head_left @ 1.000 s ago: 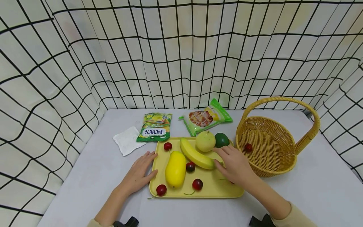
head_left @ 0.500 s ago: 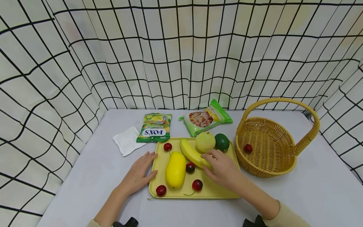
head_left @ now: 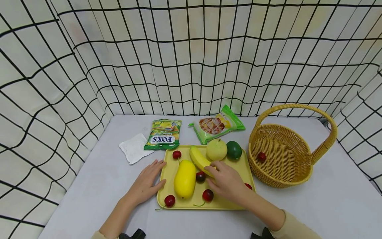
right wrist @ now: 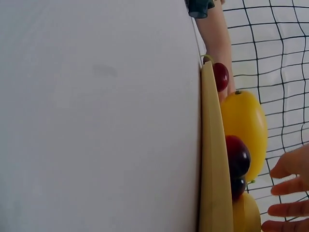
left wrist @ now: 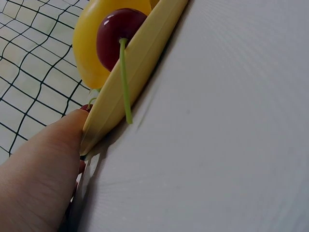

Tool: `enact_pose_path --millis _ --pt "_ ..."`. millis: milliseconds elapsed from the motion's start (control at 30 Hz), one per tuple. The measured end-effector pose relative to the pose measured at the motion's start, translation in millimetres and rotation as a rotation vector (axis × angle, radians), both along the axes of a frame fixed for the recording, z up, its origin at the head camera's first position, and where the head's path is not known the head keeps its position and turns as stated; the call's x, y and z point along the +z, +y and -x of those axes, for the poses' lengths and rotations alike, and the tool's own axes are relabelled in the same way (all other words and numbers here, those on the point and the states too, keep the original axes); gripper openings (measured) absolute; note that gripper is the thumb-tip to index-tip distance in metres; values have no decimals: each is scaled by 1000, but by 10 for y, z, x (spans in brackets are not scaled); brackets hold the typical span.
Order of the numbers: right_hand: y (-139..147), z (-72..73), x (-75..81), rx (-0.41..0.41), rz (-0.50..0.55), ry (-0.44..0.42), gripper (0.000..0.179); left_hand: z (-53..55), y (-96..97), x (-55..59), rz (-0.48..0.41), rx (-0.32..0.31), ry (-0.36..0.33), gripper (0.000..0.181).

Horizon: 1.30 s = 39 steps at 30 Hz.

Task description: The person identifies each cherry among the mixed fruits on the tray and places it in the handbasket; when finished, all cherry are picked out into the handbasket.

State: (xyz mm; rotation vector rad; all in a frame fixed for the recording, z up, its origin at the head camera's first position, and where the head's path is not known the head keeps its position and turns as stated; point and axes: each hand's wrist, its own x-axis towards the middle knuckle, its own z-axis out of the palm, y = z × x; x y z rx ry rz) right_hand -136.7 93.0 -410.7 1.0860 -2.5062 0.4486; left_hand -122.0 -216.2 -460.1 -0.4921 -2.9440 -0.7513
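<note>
On a yellow tray (head_left: 226, 204) lie a banana (head_left: 198, 157), a yellow papaya-like fruit (head_left: 184, 179), a pale green round fruit (head_left: 216, 149), a dark green fruit (head_left: 234, 150) and several cherries, one a dark cherry (head_left: 200, 177) beside the banana. My left hand (head_left: 145, 183) rests against the tray's left edge with its fingers extended. My right hand (head_left: 227, 181) is over the banana's lower end and hides it. In the right wrist view, the fingers (right wrist: 288, 209) are spread, with no object visible between them. A cherry (head_left: 248, 186) shows partly behind the right wrist.
A wicker basket (head_left: 280, 181) with one cherry (head_left: 261, 157) inside stands right of the tray. Behind the tray lie a Fox's candy bag (head_left: 162, 134) and a green snack packet (head_left: 217, 125). A white tissue (head_left: 135, 148) is at the left. Black netting (head_left: 203, 63) surrounds the table.
My right hand has moved left across the tray, from the banana's stem end further over the banana, uncovering the dark green fruit and a cherry at the right. My left hand stays put.
</note>
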Motion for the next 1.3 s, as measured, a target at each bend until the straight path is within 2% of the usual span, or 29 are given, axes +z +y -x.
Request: enact_pose_path --millis 300,1033,1300 --pt "-85 -61 5 -79 -18 -58 25 1 6 -3 5 3 2 61" --pt "-232 -73 -42 -78 -129 7 21 -10 11 33 1 11 -17 60" --pt "-282 -79 -115 -77 -128 -16 24 -10 7 16 1 1 0 60"
